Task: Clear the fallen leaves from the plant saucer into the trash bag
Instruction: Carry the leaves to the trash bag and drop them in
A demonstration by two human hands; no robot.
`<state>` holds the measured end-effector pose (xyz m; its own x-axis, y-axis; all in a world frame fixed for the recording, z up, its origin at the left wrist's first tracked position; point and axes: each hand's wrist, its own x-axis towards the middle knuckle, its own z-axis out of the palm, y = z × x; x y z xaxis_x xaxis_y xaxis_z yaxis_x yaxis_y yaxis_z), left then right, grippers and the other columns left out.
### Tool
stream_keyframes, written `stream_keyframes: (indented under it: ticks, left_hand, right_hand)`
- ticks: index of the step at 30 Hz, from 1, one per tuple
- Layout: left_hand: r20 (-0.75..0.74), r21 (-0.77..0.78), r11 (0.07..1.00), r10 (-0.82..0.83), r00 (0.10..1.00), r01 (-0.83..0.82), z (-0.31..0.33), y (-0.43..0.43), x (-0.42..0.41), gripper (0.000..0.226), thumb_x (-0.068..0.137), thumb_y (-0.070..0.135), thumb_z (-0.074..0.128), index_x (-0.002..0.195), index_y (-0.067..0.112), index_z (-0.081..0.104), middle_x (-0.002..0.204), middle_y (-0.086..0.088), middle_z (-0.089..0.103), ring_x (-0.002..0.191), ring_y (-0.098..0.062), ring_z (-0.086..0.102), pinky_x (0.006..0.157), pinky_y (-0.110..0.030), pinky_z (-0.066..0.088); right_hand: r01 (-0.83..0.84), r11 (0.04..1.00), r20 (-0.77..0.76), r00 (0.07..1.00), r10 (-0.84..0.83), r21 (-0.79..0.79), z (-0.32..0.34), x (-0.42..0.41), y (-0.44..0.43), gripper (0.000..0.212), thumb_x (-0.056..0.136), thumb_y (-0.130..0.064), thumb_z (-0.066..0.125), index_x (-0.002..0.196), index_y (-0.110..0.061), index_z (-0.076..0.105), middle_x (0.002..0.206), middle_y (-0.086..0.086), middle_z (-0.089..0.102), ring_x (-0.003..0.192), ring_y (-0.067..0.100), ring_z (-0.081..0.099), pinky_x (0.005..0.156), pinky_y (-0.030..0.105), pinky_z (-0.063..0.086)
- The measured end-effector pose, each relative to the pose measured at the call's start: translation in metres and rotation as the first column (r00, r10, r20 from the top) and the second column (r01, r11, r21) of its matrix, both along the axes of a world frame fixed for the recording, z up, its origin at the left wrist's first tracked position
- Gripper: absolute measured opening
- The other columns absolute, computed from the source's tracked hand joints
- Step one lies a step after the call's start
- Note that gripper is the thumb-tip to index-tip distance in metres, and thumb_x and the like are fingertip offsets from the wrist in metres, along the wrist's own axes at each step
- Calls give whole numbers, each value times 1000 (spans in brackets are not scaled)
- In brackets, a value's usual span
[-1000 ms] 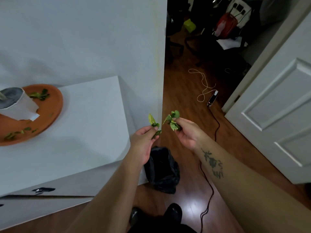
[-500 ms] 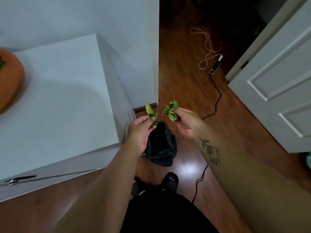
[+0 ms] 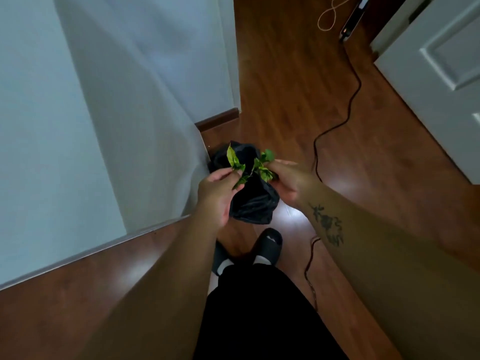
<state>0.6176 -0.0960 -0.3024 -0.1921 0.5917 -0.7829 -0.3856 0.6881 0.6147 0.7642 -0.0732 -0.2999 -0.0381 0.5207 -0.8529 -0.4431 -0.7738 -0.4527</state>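
Nearest, at six o'clock, we see our dark-clad legs and a black slipper (image 3: 268,246) on the wooden floor (image 3: 363,178). Just beyond, our two forearms reach toward the centre. Our left hand (image 3: 218,193) has its fingers pinched closed on a few yellow-green leaves (image 3: 233,162), which stick up past the fingertips. Our right hand (image 3: 288,179), at about one o'clock of the left, is likewise closed on a second small bunch of leaves (image 3: 263,166). Both bunches are held just above the black trash bag (image 3: 253,203), which sits crumpled on the floor between our hands, against the corner of the white surface (image 3: 52,126) at nine o'clock. Farther off, a black cable (image 3: 349,110) winds across the floor toward one o'clock, and a white door (image 3: 441,81) stands at two o'clock.
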Motion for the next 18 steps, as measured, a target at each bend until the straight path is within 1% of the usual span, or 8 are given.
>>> stream_keyframes:
  ticks: [3,4,7,8,10,13,15,18]
  left_hand:
    - [-28,-28,1000,-12,1000,11,-34,1,1,30,84,0,71,113,-4,64,95,-10,70,84,-14,68,65,-17,56]
    - [-42,-35,999,-19,999,18,-47,0,1,30,84,0,71,112,-3,64,95,-10,70,84,-13,68,64,-17,56]
    - [-72,-63,997,-59,996,54,-79,-4,-3,20,83,2,72,102,3,68,94,-9,70,83,-12,69,63,-15,55]
    - [-90,-78,995,-76,993,69,-90,-5,-5,15,83,3,73,97,6,68,93,-8,70,82,-12,69,63,-14,55]
    - [-134,-117,988,-113,985,98,-114,-6,-12,15,83,4,74,97,8,68,93,-9,71,79,-13,69,61,-14,55]
    - [-182,-150,980,-159,970,132,-145,-7,-18,25,83,1,72,107,-1,66,89,-11,70,74,-16,67,58,-15,56]
    - [-197,-151,977,-180,964,152,-163,-8,-19,28,83,-1,71,110,-7,65,89,-15,68,71,-16,66,56,-16,55]
    - [-215,-158,968,-227,950,196,-185,-8,-20,29,84,-2,70,112,-8,63,92,-16,67,73,-15,66,57,-17,56]
  right_hand:
    - [-36,999,30,999,36,-24,-42,-2,-4,16,92,2,56,80,-1,66,77,14,70,74,22,66,82,32,56]
    - [-37,999,49,998,39,-36,-56,-3,-6,15,91,2,56,80,-2,65,78,14,69,72,21,66,79,31,57]
    - [-36,997,122,992,44,-66,-85,-3,-11,14,90,3,58,78,-3,64,75,12,66,60,15,66,57,21,58]
    - [-43,996,144,988,54,-77,-95,-3,-12,14,90,4,58,78,-3,62,74,12,65,59,14,66,56,21,57]
    - [-98,991,185,976,114,-93,-119,-6,-16,15,90,4,57,77,-3,61,75,13,63,66,20,63,66,27,57]
    - [-197,973,289,931,224,-121,-149,-14,-18,22,87,3,60,67,-7,60,75,16,60,76,29,60,79,41,54]
    - [-214,966,359,898,254,-146,-168,-19,-20,23,84,0,63,64,-11,60,71,15,60,76,28,59,78,42,53]
    - [-216,963,423,867,264,-158,-193,-27,-21,21,84,-3,64,66,-14,59,69,10,60,74,25,59,74,36,52]
